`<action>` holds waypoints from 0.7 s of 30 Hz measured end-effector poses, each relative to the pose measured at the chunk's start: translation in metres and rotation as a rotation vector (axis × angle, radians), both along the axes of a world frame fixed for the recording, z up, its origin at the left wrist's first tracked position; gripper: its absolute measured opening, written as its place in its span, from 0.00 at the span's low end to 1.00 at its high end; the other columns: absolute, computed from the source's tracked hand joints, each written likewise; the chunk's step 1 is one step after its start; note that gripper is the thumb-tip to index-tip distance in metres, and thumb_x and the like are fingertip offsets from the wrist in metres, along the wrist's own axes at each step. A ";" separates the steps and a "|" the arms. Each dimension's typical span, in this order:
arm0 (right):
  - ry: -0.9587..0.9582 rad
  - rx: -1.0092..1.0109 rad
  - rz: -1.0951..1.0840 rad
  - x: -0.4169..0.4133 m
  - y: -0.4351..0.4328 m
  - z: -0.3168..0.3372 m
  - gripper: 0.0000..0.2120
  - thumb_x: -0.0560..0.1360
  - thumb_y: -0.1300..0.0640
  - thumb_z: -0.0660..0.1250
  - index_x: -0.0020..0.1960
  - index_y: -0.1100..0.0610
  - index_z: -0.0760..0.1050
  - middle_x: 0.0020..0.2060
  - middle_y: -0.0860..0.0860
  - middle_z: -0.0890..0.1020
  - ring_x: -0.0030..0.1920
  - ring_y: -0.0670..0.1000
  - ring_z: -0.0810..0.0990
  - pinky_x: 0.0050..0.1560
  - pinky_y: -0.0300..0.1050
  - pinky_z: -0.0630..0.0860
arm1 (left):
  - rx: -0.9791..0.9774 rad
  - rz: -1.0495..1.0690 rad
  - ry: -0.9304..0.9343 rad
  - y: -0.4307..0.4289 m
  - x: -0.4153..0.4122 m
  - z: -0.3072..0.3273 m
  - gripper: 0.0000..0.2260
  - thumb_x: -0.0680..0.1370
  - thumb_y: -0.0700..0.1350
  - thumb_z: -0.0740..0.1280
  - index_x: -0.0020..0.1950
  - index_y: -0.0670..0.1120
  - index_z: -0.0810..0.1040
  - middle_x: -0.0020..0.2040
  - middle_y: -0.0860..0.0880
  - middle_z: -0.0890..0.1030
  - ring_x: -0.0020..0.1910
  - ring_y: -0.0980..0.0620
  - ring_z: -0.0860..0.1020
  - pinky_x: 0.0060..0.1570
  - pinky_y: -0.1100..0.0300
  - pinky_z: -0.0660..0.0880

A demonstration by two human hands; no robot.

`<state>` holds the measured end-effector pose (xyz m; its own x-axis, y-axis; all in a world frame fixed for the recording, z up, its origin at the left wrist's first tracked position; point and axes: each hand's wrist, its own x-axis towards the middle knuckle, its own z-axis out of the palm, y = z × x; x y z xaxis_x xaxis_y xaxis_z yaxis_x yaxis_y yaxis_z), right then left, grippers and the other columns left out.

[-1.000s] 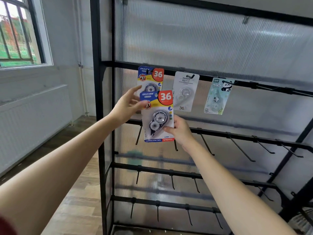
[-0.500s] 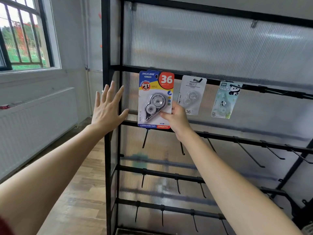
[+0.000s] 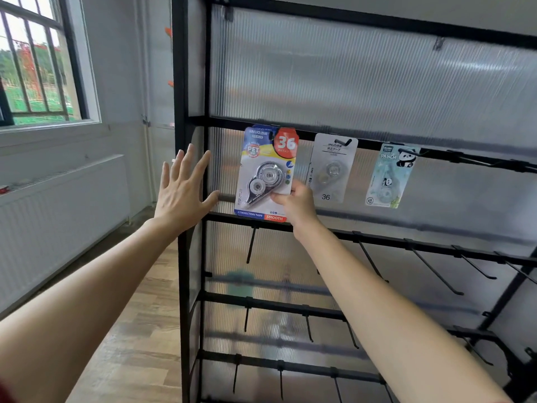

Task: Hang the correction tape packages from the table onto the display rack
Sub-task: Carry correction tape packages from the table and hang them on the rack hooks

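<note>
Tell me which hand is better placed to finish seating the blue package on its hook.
Right, probably. The right hand pinches the blue package at its lower edge, with the card's top up at the rail. The left hand is spread open by the rack post, off the package.

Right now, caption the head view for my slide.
Right hand pinches a blue carded correction tape package at the top rail of the black metal display rack, left hand open beside it.
</note>
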<state>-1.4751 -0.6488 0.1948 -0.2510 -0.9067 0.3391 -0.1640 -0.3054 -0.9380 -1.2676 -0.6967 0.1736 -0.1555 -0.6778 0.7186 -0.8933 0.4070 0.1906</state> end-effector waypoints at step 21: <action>0.312 0.111 -0.350 -0.024 -0.052 -0.018 0.24 0.73 0.53 0.71 0.66 0.58 0.67 0.61 0.54 0.75 0.59 0.56 0.76 0.54 0.48 0.71 | 0.037 -0.088 -0.034 -0.015 -0.023 -0.016 0.35 0.77 0.55 0.64 0.78 0.52 0.49 0.78 0.45 0.48 0.77 0.46 0.44 0.74 0.48 0.40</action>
